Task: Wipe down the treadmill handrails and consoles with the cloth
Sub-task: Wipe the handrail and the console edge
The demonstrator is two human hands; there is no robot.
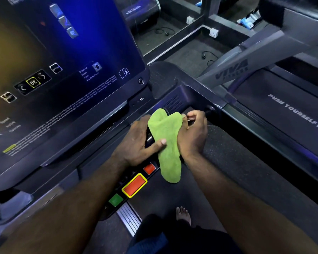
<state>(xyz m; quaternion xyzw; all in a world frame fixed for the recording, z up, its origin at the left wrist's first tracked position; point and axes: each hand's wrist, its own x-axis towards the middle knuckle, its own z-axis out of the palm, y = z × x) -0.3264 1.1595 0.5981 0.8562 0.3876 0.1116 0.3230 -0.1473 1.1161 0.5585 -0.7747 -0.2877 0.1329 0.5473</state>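
Note:
A green cloth point(166, 142) is draped over the dark handlebar point(149, 139) in front of the treadmill console point(66, 74). My left hand point(136, 145) grips the bar from the left, its thumb pressing on the cloth. On the right side my right hand point(192, 134) clasps the cloth, fingers curled at its upper edge. The cloth's lower end hangs over the control strip beside the red stop button point(135, 185). The console screen glows blue with an OK button and small text.
A green button point(115, 199) and a small red button point(149, 168) sit on the control strip. The right handrail point(275, 132) runs beside a neighbouring treadmill belt point(292, 109) reading PUSH YOURSELF. My bare foot point(183, 213) stands on the belt below. Cables lie on the floor behind.

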